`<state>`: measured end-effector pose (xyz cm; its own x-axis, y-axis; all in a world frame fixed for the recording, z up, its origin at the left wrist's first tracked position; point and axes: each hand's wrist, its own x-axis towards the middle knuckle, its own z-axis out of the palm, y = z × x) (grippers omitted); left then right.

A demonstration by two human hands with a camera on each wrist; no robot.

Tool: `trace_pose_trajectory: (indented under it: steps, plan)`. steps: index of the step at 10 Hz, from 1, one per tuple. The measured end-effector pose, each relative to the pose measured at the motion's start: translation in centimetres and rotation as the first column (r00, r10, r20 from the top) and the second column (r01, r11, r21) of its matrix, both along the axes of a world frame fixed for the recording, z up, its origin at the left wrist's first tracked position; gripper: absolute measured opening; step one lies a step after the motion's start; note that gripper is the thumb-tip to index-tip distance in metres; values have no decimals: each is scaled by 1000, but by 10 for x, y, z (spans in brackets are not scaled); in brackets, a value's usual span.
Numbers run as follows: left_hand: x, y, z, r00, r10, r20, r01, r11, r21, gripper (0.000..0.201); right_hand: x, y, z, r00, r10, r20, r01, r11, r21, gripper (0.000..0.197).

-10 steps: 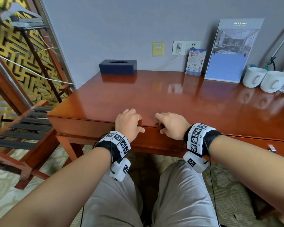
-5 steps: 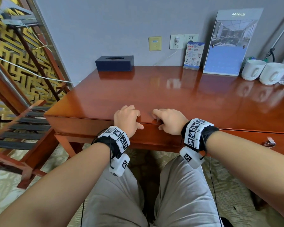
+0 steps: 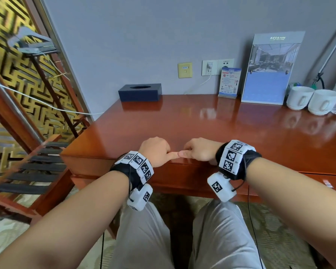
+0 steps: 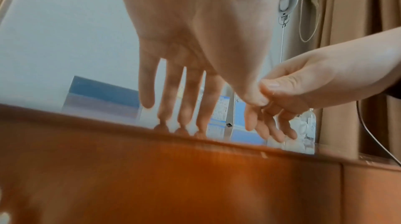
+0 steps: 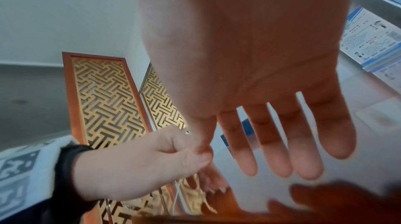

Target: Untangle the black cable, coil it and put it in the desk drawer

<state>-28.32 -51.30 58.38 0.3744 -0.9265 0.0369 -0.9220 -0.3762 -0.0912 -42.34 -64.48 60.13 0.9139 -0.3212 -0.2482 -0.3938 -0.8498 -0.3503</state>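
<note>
Reddish-brown glossy desk (image 3: 211,123), navy tissue box (image 3: 140,92) at its back edge, white mugs (image 3: 300,98) at back right corner, gold lattice screen (image 3: 12,78), black-and-white checkered wristbands (image 3: 139,165).

Blue brochure stand (image 3: 268,74), upper right: white header line, too small to read.
Small blue-white leaflet (image 3: 228,82): print illegible.
Wrist bands (image 3: 233,156): black-white square marker codes only.

We see the desk drawer (image 3: 182,171) as a glossy reddish-brown wooden front, closed flush under the desk top, across the lower middle of the head view and the lower half of the left wrist view. We cannot see the black cable.
</note>
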Motion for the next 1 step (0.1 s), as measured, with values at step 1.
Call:
trace_pose_trajectory:
  steps: [1]
  plan:
    - [12, -13, 17, 980, -12, -199, 36, 993, 112, 84, 11, -4, 15, 999, -5, 38, 3, 998, 59, 51]
